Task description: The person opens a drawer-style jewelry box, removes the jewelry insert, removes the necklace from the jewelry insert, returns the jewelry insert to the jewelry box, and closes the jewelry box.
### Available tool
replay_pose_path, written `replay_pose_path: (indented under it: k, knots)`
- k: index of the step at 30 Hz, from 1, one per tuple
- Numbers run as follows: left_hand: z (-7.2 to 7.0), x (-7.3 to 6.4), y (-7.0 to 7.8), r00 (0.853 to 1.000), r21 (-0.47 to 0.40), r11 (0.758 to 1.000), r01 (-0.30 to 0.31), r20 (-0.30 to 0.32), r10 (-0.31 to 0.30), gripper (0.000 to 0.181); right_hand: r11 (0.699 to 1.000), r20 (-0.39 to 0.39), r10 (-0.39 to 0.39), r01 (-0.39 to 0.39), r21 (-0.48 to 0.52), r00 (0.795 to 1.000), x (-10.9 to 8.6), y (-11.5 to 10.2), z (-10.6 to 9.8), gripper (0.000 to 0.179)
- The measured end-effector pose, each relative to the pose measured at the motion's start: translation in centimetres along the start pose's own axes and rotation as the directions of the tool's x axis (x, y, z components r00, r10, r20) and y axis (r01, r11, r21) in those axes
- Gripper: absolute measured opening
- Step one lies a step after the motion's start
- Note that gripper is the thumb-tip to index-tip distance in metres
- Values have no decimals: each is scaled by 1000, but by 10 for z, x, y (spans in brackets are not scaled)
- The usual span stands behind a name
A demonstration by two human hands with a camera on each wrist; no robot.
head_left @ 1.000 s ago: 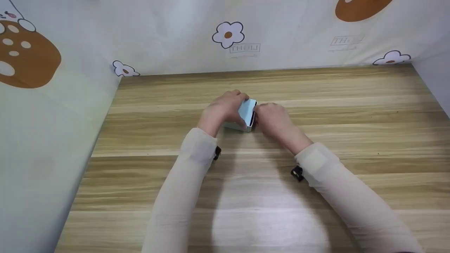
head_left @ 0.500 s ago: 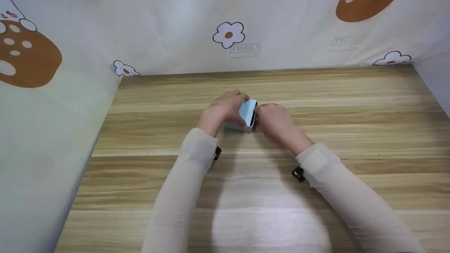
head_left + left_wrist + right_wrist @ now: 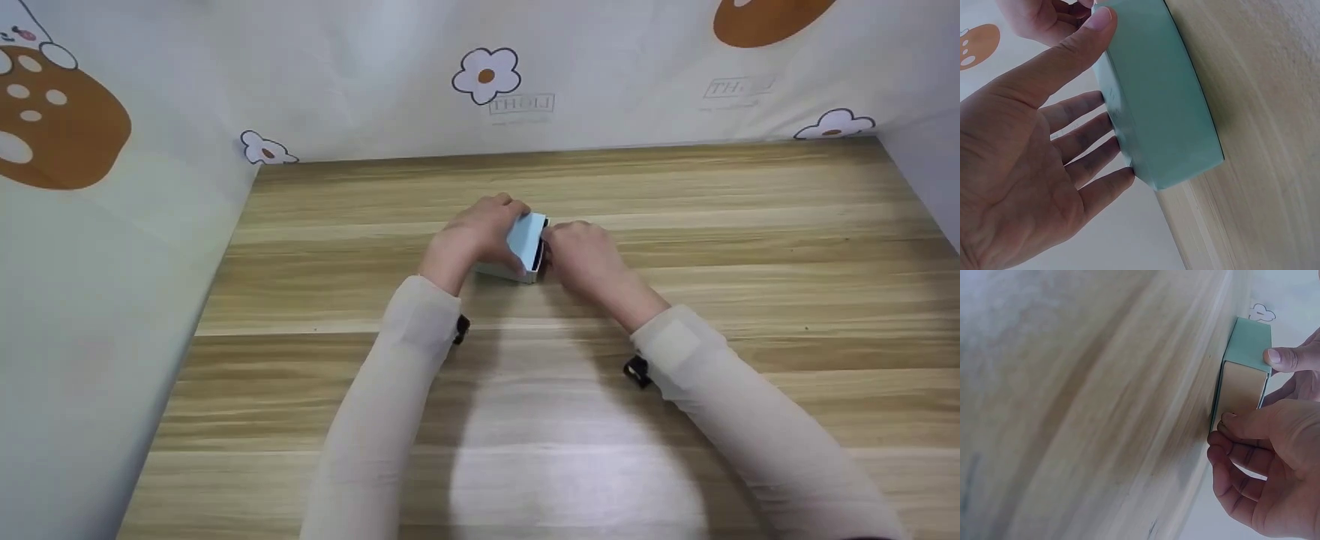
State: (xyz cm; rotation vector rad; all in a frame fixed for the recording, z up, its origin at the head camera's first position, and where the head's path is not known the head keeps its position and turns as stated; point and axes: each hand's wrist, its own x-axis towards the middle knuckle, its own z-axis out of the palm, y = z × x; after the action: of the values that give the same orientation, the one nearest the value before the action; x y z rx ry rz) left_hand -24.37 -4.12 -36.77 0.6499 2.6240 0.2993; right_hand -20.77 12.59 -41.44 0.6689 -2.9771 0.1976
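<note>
A pale green cardboard box (image 3: 527,241) lies on the wooden table, its open end facing right. My left hand (image 3: 474,236) grips it, thumb on the near side and fingertips along the top in the left wrist view, where the box (image 3: 1157,95) shows its long plain side. At the open end sits a tan inner tray (image 3: 1239,387), framed by the green sleeve in the right wrist view. My right hand (image 3: 589,259) has its thumb and curled forefinger pinched at the lower part of that tan end. What exactly lies between those fingertips is hidden.
The wood-grain table (image 3: 360,375) runs back to a white curtain (image 3: 375,90) printed with flowers and brown shapes. Similar sheeting stands along the left and right sides. A small black device (image 3: 637,371) sits at my right cuff.
Both hands keep their places on the box, and the box stays where it was. Nothing beyond a tiny shift of the head view shows.
</note>
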Motion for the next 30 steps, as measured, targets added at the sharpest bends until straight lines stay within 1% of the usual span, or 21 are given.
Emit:
replay_pose_path:
  k: [4,8,13,24,30]
  knots:
    - [0,0,0,1000,-5,1000,-5,-1,5,87,1000,6,1,-1,3,1000,-1,1,-1,11]
    - [0,0,0,1000,-21,1000,2,-7,-2,86,1000,29,12,-12,8,1000,-2,2,-2,12]
    - [1,-1,0,1000,-31,999,9,-17,-10,87,1000,40,16,-17,13,999,-2,4,-2,12]
    - [3,-1,-1,1000,-56,998,11,-27,-13,86,1000,19,11,-11,19,1000,-5,5,-2,15]
    - [2,-3,-1,1000,-69,998,4,-30,-6,87,999,33,23,-24,28,999,-7,6,-3,16]
